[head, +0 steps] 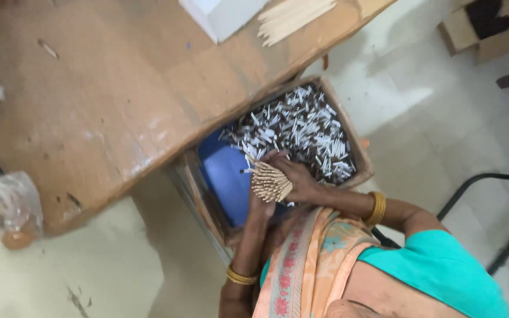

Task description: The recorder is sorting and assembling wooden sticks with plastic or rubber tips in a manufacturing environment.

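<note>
left hand (260,203) and right hand (298,176) both clasp a bundle of thin wooden sticks (270,181) over a cardboard box of white-tipped sticks (301,132); best kept squeezed evenly, ends aligned.

Pale matt wooden sticks (271,182) are clasped by fingers; beyond the fingertips, a rough cardboard box (349,131) with glossy blue plastic (226,176) is seen.

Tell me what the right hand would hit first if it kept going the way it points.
Most likely the heap of small white sticks in the cardboard box; the right hand points up-left over them, cupping the wooden stick bundle. Depth is unclear.
</note>
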